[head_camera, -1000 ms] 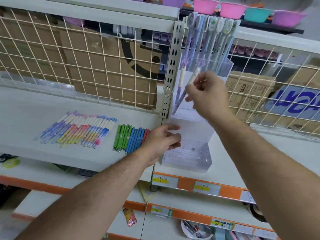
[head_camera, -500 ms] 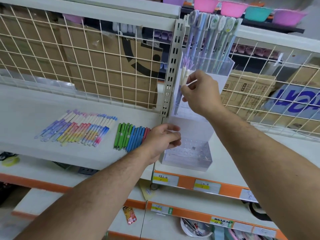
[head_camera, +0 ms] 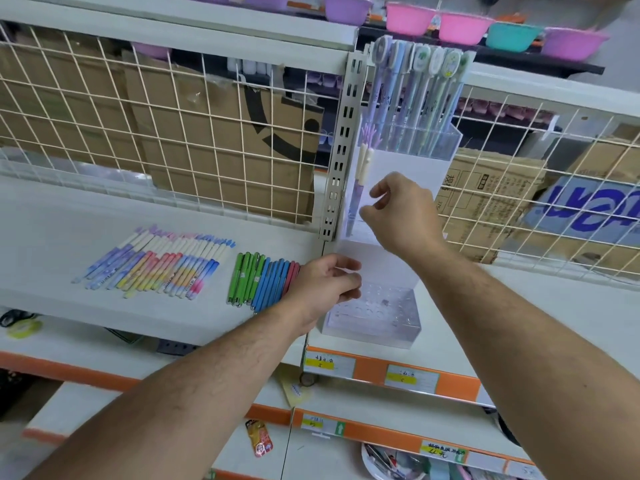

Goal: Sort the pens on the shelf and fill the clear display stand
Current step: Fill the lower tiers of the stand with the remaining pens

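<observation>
A clear display stand (head_camera: 375,311) sits on a white shelf (head_camera: 104,216). The left hand (head_camera: 323,284) grips its side; the right hand (head_camera: 403,211), fingers loosely open, hovers before it. Pastel pens (head_camera: 156,263) and green, blue and red pens (head_camera: 261,280) lie left.

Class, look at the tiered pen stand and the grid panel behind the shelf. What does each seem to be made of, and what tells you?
Display stand: probably clear acrylic or similar hard plastic, glossy; the pens and hole plate show through its walls.
Grid panel: looks like metal wire with a cream coating; thin, straight crossing rods, cardboard visible between them.
</observation>
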`<state>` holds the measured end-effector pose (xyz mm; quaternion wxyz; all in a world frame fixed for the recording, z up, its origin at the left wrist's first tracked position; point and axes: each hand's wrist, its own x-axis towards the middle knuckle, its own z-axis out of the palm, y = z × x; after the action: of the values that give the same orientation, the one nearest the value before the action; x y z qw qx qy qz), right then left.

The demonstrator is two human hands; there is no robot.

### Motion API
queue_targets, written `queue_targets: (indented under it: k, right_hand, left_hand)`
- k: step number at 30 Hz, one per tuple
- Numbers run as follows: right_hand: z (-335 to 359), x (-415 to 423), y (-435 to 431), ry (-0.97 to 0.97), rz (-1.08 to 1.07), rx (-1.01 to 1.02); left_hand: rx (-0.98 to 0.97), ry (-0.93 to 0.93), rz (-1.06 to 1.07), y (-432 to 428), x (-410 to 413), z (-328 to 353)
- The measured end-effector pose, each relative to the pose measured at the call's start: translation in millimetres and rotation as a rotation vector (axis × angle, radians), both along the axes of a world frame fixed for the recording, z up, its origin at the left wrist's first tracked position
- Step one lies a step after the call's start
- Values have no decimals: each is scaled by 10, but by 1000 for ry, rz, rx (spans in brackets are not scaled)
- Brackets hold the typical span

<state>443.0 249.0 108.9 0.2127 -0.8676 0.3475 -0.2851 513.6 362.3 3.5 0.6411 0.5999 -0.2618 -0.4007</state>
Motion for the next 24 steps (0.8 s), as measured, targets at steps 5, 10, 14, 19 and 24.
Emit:
queue_targets:
  k: [5,10,14,19,24]
  right_hand:
    - [-158,-206,103,200,29,-78]
    - [-250,-334,112,358,65,-136]
    - [-307,-371,119,373,53,-107]
    - [-384,-352,219,391,67,-75]
    - [-491,-147,432,433,87,-50]
  left_hand:
    - [23,-152,39,17,-28,144]
    - [137,-559,78,95,41,216]
    - [168,-743,93,141,135,212]
    - [190,-895,82,197,276,164]
    - [183,-913,64,335,494,109]
